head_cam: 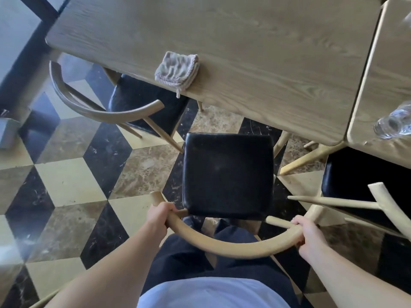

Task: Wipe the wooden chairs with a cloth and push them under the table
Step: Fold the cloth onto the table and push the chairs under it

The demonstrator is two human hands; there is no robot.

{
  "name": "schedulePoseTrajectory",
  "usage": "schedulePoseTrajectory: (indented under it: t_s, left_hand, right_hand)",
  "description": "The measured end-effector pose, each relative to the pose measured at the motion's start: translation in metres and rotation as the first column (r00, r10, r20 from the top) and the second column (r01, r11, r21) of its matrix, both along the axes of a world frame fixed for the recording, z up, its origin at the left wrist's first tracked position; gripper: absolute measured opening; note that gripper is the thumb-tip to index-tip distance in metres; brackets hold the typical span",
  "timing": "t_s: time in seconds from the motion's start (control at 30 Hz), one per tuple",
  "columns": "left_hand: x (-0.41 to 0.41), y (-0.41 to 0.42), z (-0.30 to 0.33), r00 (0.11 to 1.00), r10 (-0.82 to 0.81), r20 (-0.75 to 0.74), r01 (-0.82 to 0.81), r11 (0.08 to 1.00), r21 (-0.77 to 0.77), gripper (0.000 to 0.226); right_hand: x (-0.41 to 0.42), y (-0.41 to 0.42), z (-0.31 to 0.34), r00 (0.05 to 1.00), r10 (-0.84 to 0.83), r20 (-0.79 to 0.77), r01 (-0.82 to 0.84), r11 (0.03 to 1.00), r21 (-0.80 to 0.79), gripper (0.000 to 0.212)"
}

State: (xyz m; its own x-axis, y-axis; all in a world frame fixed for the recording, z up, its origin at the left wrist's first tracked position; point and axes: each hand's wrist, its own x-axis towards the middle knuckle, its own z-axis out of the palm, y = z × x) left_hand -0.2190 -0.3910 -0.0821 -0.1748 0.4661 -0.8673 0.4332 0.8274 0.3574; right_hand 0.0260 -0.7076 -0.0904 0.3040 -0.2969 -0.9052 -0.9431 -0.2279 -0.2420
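While the person stands over the chair (228, 174), both hands clamp its curved wooden back rail: the left hand (158, 216) has its fingers curled round the rail's left end, at about eight o'clock from the black seat, and the right hand (308, 235) is wrapped round the right end, at about four o'clock. The chair sits clear of the table (233, 47), its seat wholly in the open on the patterned tile floor (66, 178), with the table edge just beyond it at twelve o'clock. The cloth (176, 71) lies folded on the tabletop, untouched by either hand, close to the near edge at roughly eleven o'clock from the seat (a small loop of it hangs over the edge). A second chair (133, 103) at ten o'clock is partly tucked under the table, its seat half hidden beneath the top and its curved rail sticking out. A third chair (367, 181) stands at three o'clock, its black seat partly under a neighbouring table (391, 74), which butts up beside the first. A clear plastic bottle (393, 123) lies on that second tabletop, at the right edge of view.
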Motion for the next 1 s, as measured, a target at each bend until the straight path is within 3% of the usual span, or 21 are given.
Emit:
schedulePoseTrajectory:
  t_s: [0.27,0.43,0.7,0.83,1.0]
  left_hand:
    - [0.034,0.072,0.006,0.989,-0.132,0.063,0.127,0.989,0.078,0.029]
    - [0.057,0.114,-0.003,0.965,-0.239,0.104,0.236,0.971,0.035,0.036]
    - [0.085,0.162,-0.007,0.949,-0.288,0.132,0.289,0.957,0.01,0.04]
    - [0.112,0.181,-0.008,0.925,-0.328,0.191,0.333,0.943,0.008,0.052]
    - [0.145,0.198,-0.012,0.912,-0.347,0.221,0.348,0.937,0.034,0.045]
  right_hand:
    - [-0.01,0.034,-0.001,0.997,-0.071,0.016,0.071,0.997,0.007,0.062]
    - [-0.01,0.058,-0.007,0.985,-0.163,0.047,0.164,0.987,-0.001,0.069]
    - [0.002,0.104,-0.013,0.939,-0.325,0.111,0.318,0.945,0.074,0.061]
    - [0.017,0.116,-0.016,0.927,-0.351,0.134,0.343,0.936,0.079,0.069]
    - [0.046,0.133,-0.02,0.911,-0.39,0.131,0.381,0.92,0.086,0.071]
